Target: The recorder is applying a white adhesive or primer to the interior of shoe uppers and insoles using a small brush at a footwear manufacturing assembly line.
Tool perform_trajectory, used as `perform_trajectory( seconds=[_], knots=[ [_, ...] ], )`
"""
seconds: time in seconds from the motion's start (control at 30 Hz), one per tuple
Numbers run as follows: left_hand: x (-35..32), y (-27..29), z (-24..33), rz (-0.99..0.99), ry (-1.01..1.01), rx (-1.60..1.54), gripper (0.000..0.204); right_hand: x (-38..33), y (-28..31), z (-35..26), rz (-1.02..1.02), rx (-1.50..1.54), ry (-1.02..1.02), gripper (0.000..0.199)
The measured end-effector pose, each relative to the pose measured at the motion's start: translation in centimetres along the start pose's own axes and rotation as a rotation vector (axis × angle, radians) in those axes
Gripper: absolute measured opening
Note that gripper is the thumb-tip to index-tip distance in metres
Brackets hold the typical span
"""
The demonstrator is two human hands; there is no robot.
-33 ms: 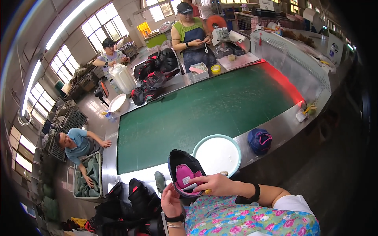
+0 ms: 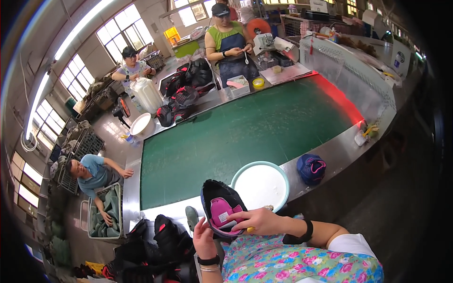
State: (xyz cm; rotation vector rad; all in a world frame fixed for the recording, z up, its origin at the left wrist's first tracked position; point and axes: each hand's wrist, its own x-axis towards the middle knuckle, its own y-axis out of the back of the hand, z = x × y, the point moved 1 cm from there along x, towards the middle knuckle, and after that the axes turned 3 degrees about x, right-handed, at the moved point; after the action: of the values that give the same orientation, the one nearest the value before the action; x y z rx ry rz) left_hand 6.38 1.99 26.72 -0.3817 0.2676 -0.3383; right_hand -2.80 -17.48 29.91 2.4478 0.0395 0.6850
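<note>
A dark shoe upper point(image 2: 206, 191) with a bright pink lining is held tilted, its opening facing me. My left hand point(image 2: 205, 241) pinches its lower left edge. Across the right side lies my right hand point(image 2: 262, 221), fingers reaching onto the pink lining beside a small white label. The yellow end of a thin tool point(image 2: 250, 229) sticks out under my right hand; a pale tip point(image 2: 269, 207) shows above the knuckles, perhaps of the same tool. Just beyond the upper stands a round basin point(image 2: 286, 181) with a light blue rim and white inside.
A green conveyor belt point(image 2: 226, 141) runs across in front. Right of the basin sits a navy shoe upper point(image 2: 311, 169). Black uppers point(image 2: 165, 240) pile up at my lower left, near a grey-green shoe last point(image 2: 191, 217). One person point(image 2: 96, 172) reaches into a crate point(image 2: 92, 233); two others work beyond the belt.
Hardly anything differs. My left hand's fingers have shifted slightly up against the edge of the shoe upper.
</note>
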Motion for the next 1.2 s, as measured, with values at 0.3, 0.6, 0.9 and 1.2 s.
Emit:
perform_trajectory(
  seconds=[0.3, 0.6, 0.9, 1.2],
  knots=[
    [4.3, -0.7, 0.7, -0.378, -0.397, 0.262, 0.055, 4.4, -1.3, -2.0, -0.095, 0.215, -0.163, 0.033],
    [9.9, 4.7, 0.6, -0.124, -0.257, 0.108, 0.05, 7.4, -3.8, -0.3, 0.271, -0.074, -0.265, 0.025],
    [12.6, 11.7, -2.4, -0.253, 0.382, -0.156, 0.027, 1.6, -0.7, 2.6, 0.566, -0.444, -0.601, 0.038],
    [4.9, 8.5, -3.0, -0.479, 0.677, 0.128, 0.02, -5.3, -0.7, 6.6, 0.8, -0.016, -1.021, 0.037]
  ],
)
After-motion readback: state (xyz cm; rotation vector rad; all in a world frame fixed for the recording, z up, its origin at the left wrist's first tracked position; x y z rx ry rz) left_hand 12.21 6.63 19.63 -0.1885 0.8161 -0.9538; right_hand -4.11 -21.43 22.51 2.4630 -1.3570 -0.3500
